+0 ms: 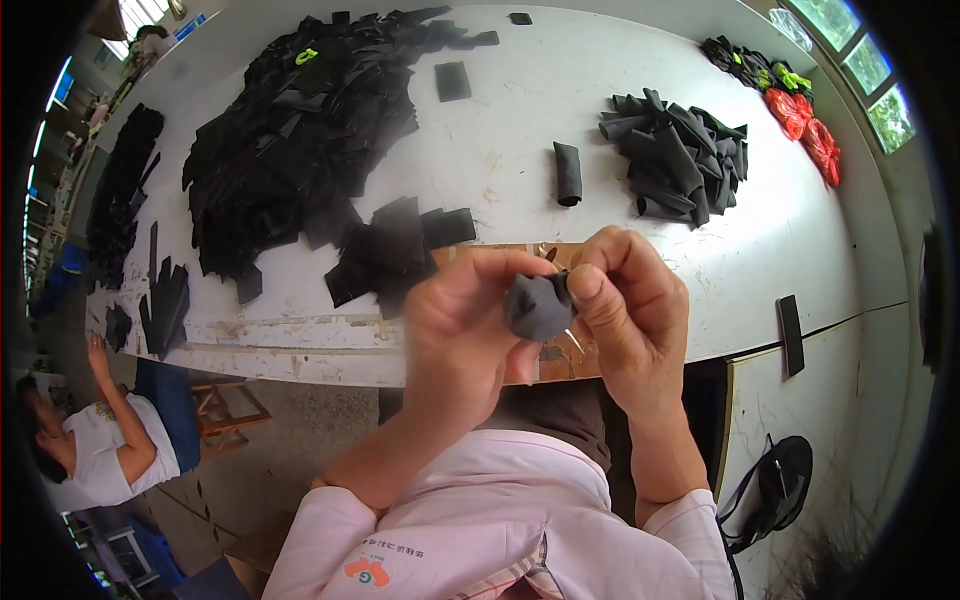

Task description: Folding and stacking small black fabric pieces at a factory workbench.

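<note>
Between my two hands, over the front edge of the table, is a small dark grey fabric tube (540, 308) with its rounded end facing me. My left hand (460, 315) curls around its left side, fingers closed on it. The thumb and fingers of my right hand (632, 310) pinch its upper right edge. A thin, pale pointed tip (576, 343) sticks out below the fabric; what it belongs to is hidden. Beneath my hands lies a brown board (553, 367), mostly covered by them. Beyond my right hand a single dark tube (567, 174) lies on the table.
A large heap of flat black fabric pieces (290, 140) covers the table's left side. Rolled dark tubes (685, 158) are piled at right. Red plastic bags (803, 125) sit at the far right edge. Another person (120, 440) sits at left. A black bag (783, 485) hangs at lower right.
</note>
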The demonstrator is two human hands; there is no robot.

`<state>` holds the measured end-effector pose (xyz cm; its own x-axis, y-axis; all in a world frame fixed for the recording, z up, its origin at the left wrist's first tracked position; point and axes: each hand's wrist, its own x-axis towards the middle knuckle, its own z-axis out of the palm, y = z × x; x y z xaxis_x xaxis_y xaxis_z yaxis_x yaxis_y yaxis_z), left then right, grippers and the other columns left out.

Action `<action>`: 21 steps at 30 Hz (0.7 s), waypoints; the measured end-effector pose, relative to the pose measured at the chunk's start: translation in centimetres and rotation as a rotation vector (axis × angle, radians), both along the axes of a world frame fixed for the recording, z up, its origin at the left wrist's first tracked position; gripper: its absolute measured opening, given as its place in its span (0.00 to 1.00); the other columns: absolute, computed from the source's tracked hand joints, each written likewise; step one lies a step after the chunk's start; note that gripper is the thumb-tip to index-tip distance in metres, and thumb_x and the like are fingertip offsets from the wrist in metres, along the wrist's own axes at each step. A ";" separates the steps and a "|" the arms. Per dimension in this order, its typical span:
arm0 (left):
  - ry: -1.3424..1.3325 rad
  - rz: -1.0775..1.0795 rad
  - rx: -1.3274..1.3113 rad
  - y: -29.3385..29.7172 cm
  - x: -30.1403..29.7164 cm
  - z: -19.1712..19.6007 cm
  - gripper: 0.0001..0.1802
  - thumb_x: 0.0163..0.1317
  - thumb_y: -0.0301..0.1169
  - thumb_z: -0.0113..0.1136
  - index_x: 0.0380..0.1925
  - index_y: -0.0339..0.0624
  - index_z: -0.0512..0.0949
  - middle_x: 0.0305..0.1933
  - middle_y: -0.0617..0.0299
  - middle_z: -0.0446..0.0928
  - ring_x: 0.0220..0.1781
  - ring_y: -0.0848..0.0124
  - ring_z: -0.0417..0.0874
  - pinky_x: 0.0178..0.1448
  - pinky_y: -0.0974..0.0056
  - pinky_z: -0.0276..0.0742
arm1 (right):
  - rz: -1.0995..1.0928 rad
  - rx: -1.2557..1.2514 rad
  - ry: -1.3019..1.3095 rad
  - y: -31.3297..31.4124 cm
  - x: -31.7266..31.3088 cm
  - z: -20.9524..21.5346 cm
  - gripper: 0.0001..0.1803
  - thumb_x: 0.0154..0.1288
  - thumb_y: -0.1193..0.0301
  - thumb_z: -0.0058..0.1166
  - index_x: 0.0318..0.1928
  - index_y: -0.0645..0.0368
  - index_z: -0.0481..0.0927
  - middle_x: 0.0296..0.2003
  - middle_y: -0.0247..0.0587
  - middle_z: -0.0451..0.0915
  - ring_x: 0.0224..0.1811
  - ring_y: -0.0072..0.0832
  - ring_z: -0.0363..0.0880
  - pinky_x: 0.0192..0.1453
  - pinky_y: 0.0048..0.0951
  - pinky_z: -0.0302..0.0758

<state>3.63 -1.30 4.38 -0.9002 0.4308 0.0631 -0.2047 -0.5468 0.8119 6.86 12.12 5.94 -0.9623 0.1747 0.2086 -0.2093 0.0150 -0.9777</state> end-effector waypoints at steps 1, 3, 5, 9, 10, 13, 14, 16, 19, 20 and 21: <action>-0.123 -0.172 0.234 0.1 -1.0 0.6 0.12 0.56 0.18 0.49 0.42 0.33 0.69 0.29 0.56 0.74 0.13 0.82 0.67 0.15 0.77 0.60 | 0.024 0.015 -0.004 0.5 -0.6 0.7 0.11 0.63 0.69 0.49 0.27 0.63 0.69 0.21 0.31 0.70 0.24 0.14 0.64 0.26 0.17 0.63; -0.436 -0.460 0.554 -0.1 -2.4 1.7 0.18 0.55 0.19 0.45 0.48 0.31 0.63 0.29 0.51 0.75 0.04 0.83 0.58 0.09 0.78 0.49 | 0.103 0.004 -0.027 1.3 -1.8 1.4 0.13 0.64 0.67 0.48 0.26 0.62 0.68 0.20 0.28 0.67 0.22 0.13 0.62 0.22 0.17 0.60; -0.527 -0.542 0.701 0.3 -3.2 0.7 0.18 0.55 0.20 0.44 0.48 0.31 0.63 0.29 0.50 0.75 0.04 0.83 0.57 0.10 0.78 0.48 | 0.180 -0.161 -0.178 1.8 -2.6 0.6 0.14 0.64 0.66 0.47 0.25 0.61 0.69 0.20 0.27 0.66 0.21 0.12 0.60 0.21 0.17 0.58; -0.680 -0.528 0.657 -0.1 -3.6 -4.7 0.15 0.56 0.22 0.44 0.45 0.35 0.67 0.30 0.52 0.76 0.05 0.84 0.54 0.10 0.78 0.47 | 0.299 -0.462 -0.441 2.3 -2.5 -5.6 0.15 0.64 0.61 0.48 0.26 0.58 0.70 0.19 0.25 0.63 0.19 0.12 0.56 0.21 0.15 0.55; -0.676 -0.480 0.564 -0.3 -3.4 -5.5 0.13 0.57 0.23 0.45 0.43 0.38 0.70 0.33 0.52 0.77 0.06 0.85 0.53 0.11 0.79 0.48 | 0.318 -0.552 -0.513 2.1 -2.4 -6.5 0.15 0.63 0.60 0.48 0.27 0.58 0.70 0.19 0.25 0.64 0.20 0.12 0.56 0.22 0.15 0.56; -0.689 -0.416 0.555 -0.1 -3.8 -5.6 0.11 0.59 0.22 0.44 0.41 0.39 0.72 0.31 0.52 0.76 0.06 0.85 0.53 0.10 0.80 0.46 | 0.285 -0.441 -0.449 1.9 -2.8 -6.4 0.15 0.64 0.61 0.48 0.25 0.58 0.70 0.19 0.25 0.63 0.20 0.12 0.55 0.23 0.15 0.55; -0.766 -0.409 0.602 0.1 -4.1 -5.5 0.10 0.59 0.22 0.43 0.40 0.37 0.72 0.31 0.52 0.76 0.06 0.85 0.53 0.10 0.80 0.46 | 0.261 -0.399 -0.419 1.9 -3.2 -6.2 0.15 0.64 0.62 0.48 0.25 0.58 0.70 0.18 0.25 0.63 0.20 0.12 0.55 0.23 0.15 0.55; -0.839 -0.427 0.843 0.3 -4.2 -3.8 0.13 0.58 0.20 0.41 0.44 0.30 0.67 0.29 0.52 0.75 0.05 0.83 0.55 0.09 0.78 0.48 | 0.241 -0.344 -0.405 1.8 -3.8 -4.4 0.14 0.64 0.63 0.48 0.25 0.59 0.70 0.18 0.25 0.63 0.20 0.12 0.56 0.22 0.16 0.55; -0.904 -0.385 1.068 0.1 -3.9 -4.2 0.18 0.56 0.18 0.39 0.47 0.21 0.62 0.28 0.51 0.74 0.04 0.81 0.58 0.08 0.76 0.50 | 0.339 -0.224 -0.327 1.9 -4.4 -2.4 0.15 0.64 0.63 0.48 0.25 0.59 0.70 0.18 0.25 0.64 0.21 0.12 0.58 0.24 0.16 0.57; -0.898 -0.335 1.048 -0.1 -3.9 -4.9 0.18 0.56 0.17 0.38 0.47 0.20 0.61 0.29 0.51 0.74 0.04 0.81 0.59 0.08 0.76 0.50 | 0.340 -0.226 -0.329 1.8 -4.1 -3.4 0.15 0.64 0.63 0.48 0.25 0.59 0.70 0.18 0.25 0.64 0.21 0.12 0.58 0.24 0.16 0.57; -0.944 -0.294 0.856 -0.3 -4.1 -5.6 0.17 0.57 0.18 0.40 0.48 0.25 0.63 0.29 0.53 0.74 0.05 0.81 0.60 0.09 0.76 0.53 | 0.365 -0.350 -0.387 2.0 -3.8 -5.2 0.15 0.64 0.62 0.48 0.25 0.59 0.70 0.18 0.26 0.64 0.21 0.13 0.59 0.24 0.16 0.58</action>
